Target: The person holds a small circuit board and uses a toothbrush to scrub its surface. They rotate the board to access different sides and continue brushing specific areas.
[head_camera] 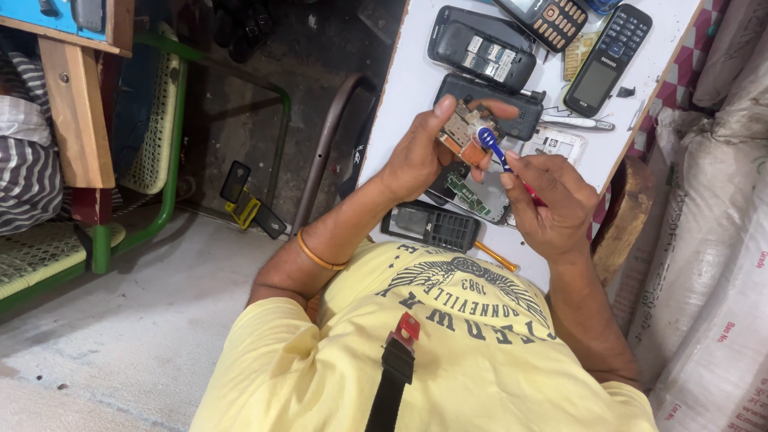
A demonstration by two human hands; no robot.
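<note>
My left hand point(422, 150) holds a small phone circuit board point(460, 132) over the white table point(404, 88). My right hand point(550, 196) grips a toothbrush with a blue and white head point(488, 141); its bristles rest on the board. Below my hands lie a green circuit board point(472, 196) and a black keypad phone front point(432, 226).
Several black phone bodies and keypad phones point(604, 60) lie at the far end of the table, with an open phone back point(482, 48). An orange-handled tool point(498, 256) lies near my chest. White sacks point(712, 240) stand at the right. A green chair frame point(172, 160) stands left.
</note>
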